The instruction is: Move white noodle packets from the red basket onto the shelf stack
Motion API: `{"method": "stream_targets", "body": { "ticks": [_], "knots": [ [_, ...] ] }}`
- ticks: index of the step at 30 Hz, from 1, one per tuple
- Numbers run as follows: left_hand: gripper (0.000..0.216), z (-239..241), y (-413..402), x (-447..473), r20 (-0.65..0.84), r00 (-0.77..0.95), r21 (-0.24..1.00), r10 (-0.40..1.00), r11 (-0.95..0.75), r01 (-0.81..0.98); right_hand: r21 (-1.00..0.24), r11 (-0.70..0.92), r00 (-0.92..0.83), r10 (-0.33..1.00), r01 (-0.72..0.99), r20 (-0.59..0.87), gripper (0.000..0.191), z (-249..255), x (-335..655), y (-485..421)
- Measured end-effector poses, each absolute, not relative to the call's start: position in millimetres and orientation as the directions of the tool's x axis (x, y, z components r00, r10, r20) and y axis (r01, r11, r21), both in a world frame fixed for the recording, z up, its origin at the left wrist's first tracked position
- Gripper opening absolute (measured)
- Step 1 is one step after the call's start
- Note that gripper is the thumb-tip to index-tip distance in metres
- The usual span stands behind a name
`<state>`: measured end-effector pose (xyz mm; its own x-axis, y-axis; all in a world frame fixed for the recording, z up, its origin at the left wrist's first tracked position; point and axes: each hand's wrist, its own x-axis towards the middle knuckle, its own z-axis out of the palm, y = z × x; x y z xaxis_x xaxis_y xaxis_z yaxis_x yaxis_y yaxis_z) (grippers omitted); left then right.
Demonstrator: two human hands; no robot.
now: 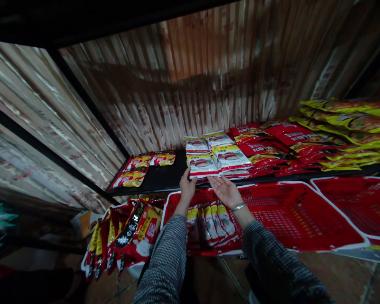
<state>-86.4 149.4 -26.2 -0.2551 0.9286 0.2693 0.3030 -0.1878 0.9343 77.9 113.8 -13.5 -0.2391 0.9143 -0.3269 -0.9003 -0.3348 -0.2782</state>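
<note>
My left hand (186,185) reaches up to the front edge of a black shelf (164,177), its fingers touching the near edge of a white, red and yellow packet (201,164) on a small stack. My right hand (225,190) is held palm up and open just below the neighbouring stack of the same packets (231,158), holding nothing. A silver bracelet sits on the right wrist. Both sleeves are grey check.
Red packets (266,145) and yellow-green packets (351,122) fill the shelf's right side; red-yellow packets (139,162) lie at its left. Below stand red plastic baskets (291,215), one holding upright packets (209,221). More red packets (126,236) hang at lower left. Corrugated wall behind.
</note>
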Motion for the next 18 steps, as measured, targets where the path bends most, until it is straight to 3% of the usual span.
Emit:
{"method": "stream_targets", "body": {
  "ticks": [7,13,18],
  "knots": [
    [0.051,-24,148,-84,0.269,-0.275,0.862,0.923,-0.103,0.496,-0.291,-0.308,-0.227,0.933,-0.906,-0.280,0.030,-19,78,118],
    [0.049,-25,143,-84,0.245,-0.246,0.862,0.938,-0.094,0.499,-0.292,-0.343,-0.258,0.921,-0.893,-0.292,0.029,-23,81,119],
    [0.054,-25,131,-85,0.327,-0.213,0.867,0.921,-0.203,0.454,-0.311,-0.372,-0.288,0.915,-0.874,-0.283,0.029,-24,85,109]
  ]
}}
